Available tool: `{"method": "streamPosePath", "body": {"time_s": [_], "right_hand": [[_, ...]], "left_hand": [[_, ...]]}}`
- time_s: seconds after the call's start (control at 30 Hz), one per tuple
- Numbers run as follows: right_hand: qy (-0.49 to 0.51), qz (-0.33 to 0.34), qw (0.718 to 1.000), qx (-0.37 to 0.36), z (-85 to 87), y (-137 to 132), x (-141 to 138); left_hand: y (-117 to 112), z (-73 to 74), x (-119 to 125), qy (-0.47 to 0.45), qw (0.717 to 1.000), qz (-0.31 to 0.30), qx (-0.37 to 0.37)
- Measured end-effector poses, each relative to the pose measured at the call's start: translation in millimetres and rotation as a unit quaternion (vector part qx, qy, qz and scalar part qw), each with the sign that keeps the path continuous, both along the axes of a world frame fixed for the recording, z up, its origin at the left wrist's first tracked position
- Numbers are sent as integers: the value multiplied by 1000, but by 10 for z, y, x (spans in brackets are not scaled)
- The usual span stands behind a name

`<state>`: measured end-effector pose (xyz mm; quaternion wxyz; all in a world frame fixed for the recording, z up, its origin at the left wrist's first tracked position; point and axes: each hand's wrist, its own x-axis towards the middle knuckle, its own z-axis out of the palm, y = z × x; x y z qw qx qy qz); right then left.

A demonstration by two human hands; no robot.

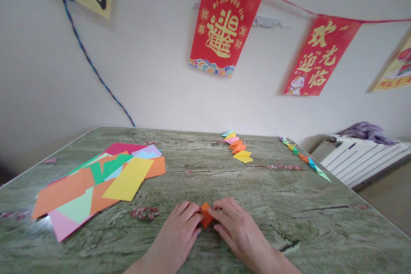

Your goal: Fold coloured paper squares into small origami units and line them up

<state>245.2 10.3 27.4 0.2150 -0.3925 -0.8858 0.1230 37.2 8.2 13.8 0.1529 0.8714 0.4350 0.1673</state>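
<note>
A small folded orange paper piece (206, 215) lies on the grey-green table (199, 162) near its front edge. My left hand (180, 231) and my right hand (236, 227) meet over it, fingertips pressed onto the paper from both sides. Most of the piece is hidden under my fingers.
A loose pile of coloured paper sheets (99, 182) lies at the left. A row of folded paper pieces (238, 147) sits at the back centre, another chain of folded pieces (305, 159) along the right edge. Red banners hang on the wall; a white radiator (362, 158) stands at the right.
</note>
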Motion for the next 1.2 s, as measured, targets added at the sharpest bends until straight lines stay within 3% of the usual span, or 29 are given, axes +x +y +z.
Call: {"method": "streamPosePath", "body": {"time_s": [0.17,0.3,0.47,0.8,1.2], "right_hand": [[32,-1,999,-24,-108,88,-85],[38,11,999,7,-225,152,-57],[42,24,998,38,-217,167,-50],[148,-44,986,-55,-184,188,-115],[105,-139,980,-100,-133,162,-99]], "left_hand": [[68,-31,-12,-40,999,5,-10],[168,-6,1,-46,999,2,-9],[245,-31,29,-51,999,4,-2],[211,-33,47,-45,997,55,19],[137,63,144,-39,991,129,-5]]}}
